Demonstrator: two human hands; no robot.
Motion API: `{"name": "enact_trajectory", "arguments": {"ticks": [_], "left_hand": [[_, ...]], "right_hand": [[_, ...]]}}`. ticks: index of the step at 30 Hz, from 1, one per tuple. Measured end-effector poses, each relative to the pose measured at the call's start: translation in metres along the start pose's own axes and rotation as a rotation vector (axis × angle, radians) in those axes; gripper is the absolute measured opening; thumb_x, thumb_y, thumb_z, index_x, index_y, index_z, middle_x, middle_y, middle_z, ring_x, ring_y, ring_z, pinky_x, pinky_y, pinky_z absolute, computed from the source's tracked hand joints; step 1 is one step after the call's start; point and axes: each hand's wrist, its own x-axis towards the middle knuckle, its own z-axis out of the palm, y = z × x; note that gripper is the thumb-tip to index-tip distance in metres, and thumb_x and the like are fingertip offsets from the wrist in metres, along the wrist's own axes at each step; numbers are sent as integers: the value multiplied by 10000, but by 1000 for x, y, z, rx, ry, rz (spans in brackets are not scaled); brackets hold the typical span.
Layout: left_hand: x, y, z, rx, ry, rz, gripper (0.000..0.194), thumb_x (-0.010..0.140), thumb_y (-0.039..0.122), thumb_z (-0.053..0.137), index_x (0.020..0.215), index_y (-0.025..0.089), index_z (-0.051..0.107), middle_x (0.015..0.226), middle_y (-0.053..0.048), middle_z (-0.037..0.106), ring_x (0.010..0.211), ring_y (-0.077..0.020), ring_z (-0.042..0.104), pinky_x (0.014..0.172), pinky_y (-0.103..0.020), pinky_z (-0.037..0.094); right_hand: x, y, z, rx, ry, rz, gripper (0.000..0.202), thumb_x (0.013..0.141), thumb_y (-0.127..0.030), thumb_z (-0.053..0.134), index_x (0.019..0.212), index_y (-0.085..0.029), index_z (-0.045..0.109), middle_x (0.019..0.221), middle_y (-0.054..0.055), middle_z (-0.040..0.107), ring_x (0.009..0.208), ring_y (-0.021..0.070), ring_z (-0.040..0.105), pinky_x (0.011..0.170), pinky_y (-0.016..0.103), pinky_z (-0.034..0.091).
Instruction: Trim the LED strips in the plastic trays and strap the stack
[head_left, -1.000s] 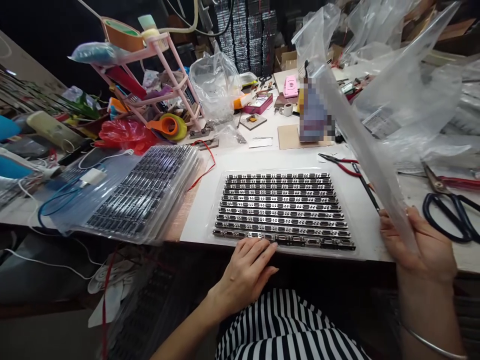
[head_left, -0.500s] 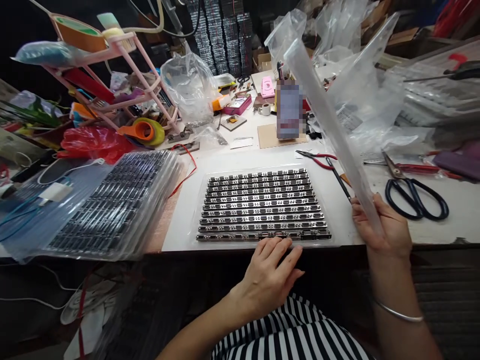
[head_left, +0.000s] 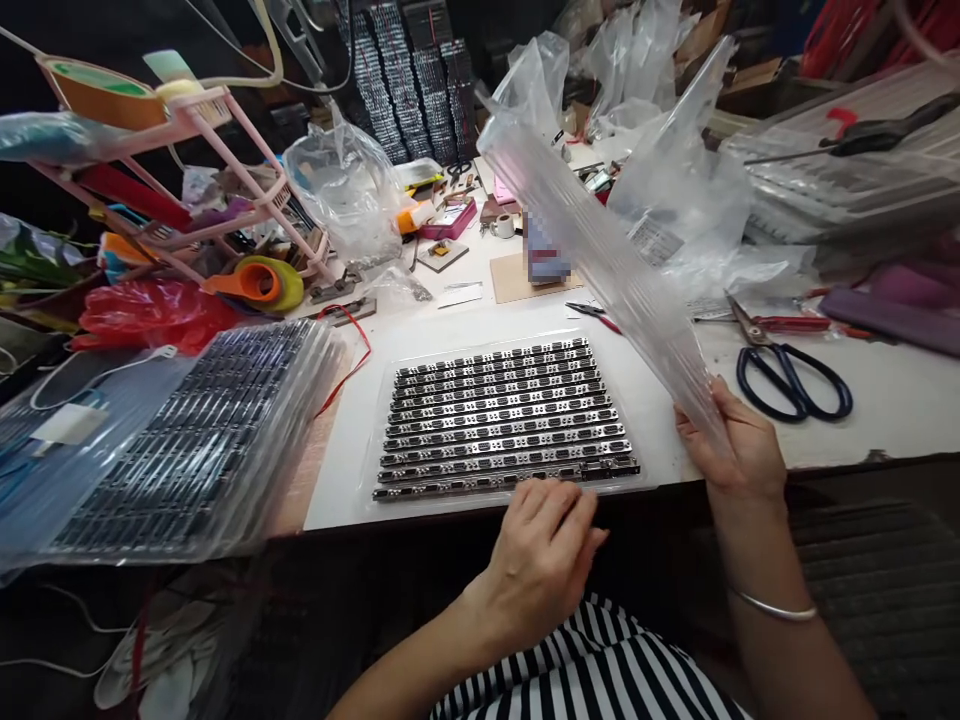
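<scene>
My right hand (head_left: 735, 440) grips the lower end of a clear ribbed plastic tray (head_left: 600, 255), which stands tilted up to the left above the table. On the white surface before me lies another clear tray (head_left: 373, 440), filled with several rows of metal-shelled connectors (head_left: 499, 425). At that tray's front edge is my left hand (head_left: 544, 555), its fingers curled and close together by the nearest row. Their tips are partly hidden, so anything between them does not show.
Filled trays (head_left: 240, 400) lie stacked at left, near a pink rack (head_left: 247, 180) and a red bag (head_left: 150, 310). Scissors (head_left: 787, 370) and red-handled pliers (head_left: 596, 315) lie at right. Plastic bags (head_left: 682, 190) and stacked dark parts (head_left: 390, 80) stand behind.
The held tray has turned to show more of its ribbed face and leans further left. My left fingers have curled in from a more spread pose. The whole view has shifted slightly.
</scene>
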Motion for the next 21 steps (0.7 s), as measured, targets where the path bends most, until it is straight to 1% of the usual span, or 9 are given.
{"name": "enact_trajectory", "arguments": {"ticks": [3,7,9,11,14,16,17,19,21], "left_hand": [[11,9,17,-11,-59,86,324,901,235,494,1191,94,528,1114,-137,615,1054,-224,548,932,-390,471],[18,14,41,73,-114,20,424,887,307,522,1263,114,492,1134,-130,595,1054,-245,546,924,-400,475],[19,14,46,80,-115,-1,443,876,305,541,1269,108,484,1105,-124,597,1020,-243,553,902,-392,485],[20,14,46,75,-133,-4,452,871,304,549,1268,101,480,1108,-131,591,1009,-247,554,887,-398,492],[20,13,35,-10,-163,8,435,885,311,530,1263,101,476,1124,-141,587,1028,-235,553,893,-385,500],[18,9,20,-102,-126,31,390,901,301,507,1239,107,493,1145,-146,590,1070,-215,547,923,-364,494],[15,5,10,-132,-79,35,365,904,291,504,1224,114,507,1153,-144,595,1088,-209,544,940,-363,488],[7,-9,-13,-144,39,-6,317,898,253,517,1192,138,541,1134,-128,614,1078,-201,556,939,-372,490],[-6,-29,-41,-124,158,-127,287,888,202,534,1170,169,573,1090,-99,633,1037,-186,576,906,-363,503]], "right_hand": [[1,0,-2,-8,-28,8,260,906,-96,371,815,-150,608,742,22,683,644,84,649,599,178,557],[4,0,-8,-20,-69,12,162,870,-129,474,786,-150,611,711,2,660,599,63,628,573,134,537],[5,0,-10,-8,-83,29,156,864,-139,483,777,-145,613,689,-2,645,572,53,608,546,108,522],[7,0,-10,-14,-65,39,185,871,-143,461,784,-138,624,681,6,638,560,55,599,530,103,519],[4,0,-7,-68,-1,2,214,861,-141,444,798,-144,648,712,28,653,580,84,616,522,137,543],[-1,-1,-8,-105,38,-53,227,837,-136,445,807,-176,666,784,44,675,646,108,641,540,167,566],[-4,-2,-12,-123,44,-77,224,831,-163,456,826,-201,676,847,57,685,701,122,653,551,180,576],[-6,-8,-27,-174,35,-88,225,824,-302,493,912,-263,697,1003,89,678,817,158,660,545,206,581],[-3,-17,-48,-239,11,-23,355,760,-479,542,1044,-324,687,1124,125,634,871,210,655,483,252,568]]}}
